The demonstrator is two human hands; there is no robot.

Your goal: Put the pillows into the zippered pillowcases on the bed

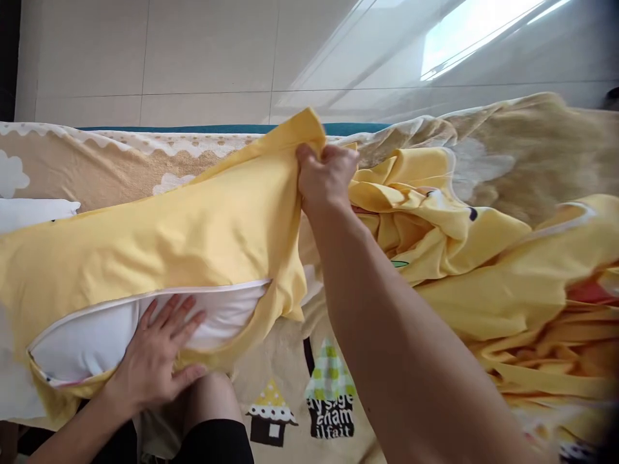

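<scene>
A yellow pillowcase (193,225) lies across the bed in front of me, its long zip opening facing my knees. Through that opening a white pillow (87,341) shows inside. My left hand (159,351) rests flat on the white pillow, fingers stretched and spread, the thumb over the case's lower edge. My right hand (329,171) is closed round the case's far right corner and holds it raised. What lies under the right fingers is hidden.
A heap of crumpled yellow fabric (459,270) lies to the right. Beneath everything spreads a beige patterned blanket (271,348). Part of a white pillow (39,212) shows at the left. Beyond the bed is a tiled floor (207,58).
</scene>
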